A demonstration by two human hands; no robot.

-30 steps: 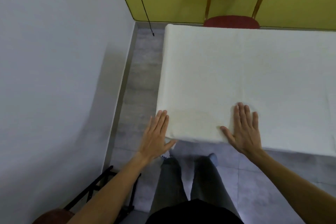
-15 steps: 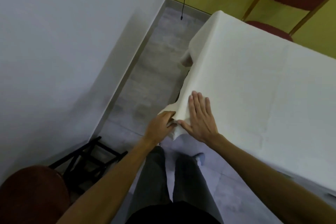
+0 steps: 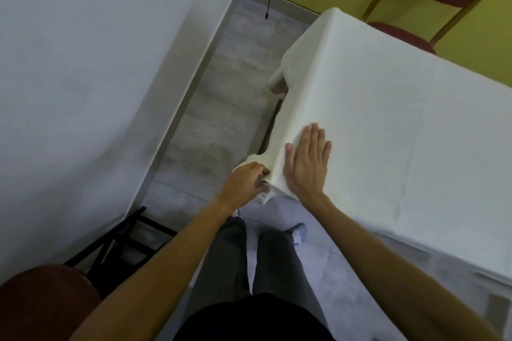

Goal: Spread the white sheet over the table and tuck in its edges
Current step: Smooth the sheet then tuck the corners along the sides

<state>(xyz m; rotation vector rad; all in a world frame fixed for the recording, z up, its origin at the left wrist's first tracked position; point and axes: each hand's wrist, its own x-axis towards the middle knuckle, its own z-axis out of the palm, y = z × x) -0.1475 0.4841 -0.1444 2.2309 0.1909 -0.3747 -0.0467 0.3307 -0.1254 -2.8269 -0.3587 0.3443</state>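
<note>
Having left its flat press, the left hand is now curling its fingers around the bunched hanging corner of the white cloth sheet. Just right of it, the right hand is lying flat, fingers straight, pressing the sheet, which is stretching smooth ahead and rightward.

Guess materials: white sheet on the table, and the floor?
The white sheet looks like thin matte fabric, maybe cotton; it drapes over the corner and bunches where the left hand grips it. The floor: grey stone-look tile, probably; faint joint lines, dull sheen.
</note>
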